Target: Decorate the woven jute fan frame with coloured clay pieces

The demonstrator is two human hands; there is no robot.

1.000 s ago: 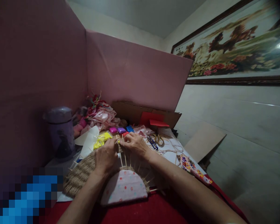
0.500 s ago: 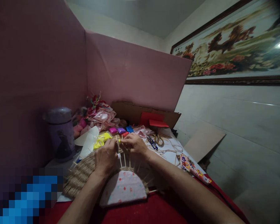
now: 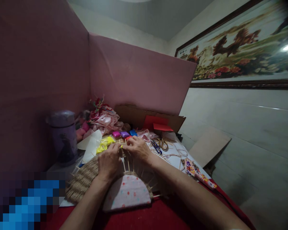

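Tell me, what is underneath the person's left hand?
From this view, the left hand hides part of the brown woven piece; its ribbed weave shows beyond the hand's outer edge. Whatever lies directly under the palm is covered, so I cannot tell.

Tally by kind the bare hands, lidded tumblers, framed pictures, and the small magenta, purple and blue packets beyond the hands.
Bare hands, left hand and right hand: 2
Lidded tumbler: 1
Framed horse picture: 1
Small packets, magenta packet, purple packet and blue packet: 3
Total: 7
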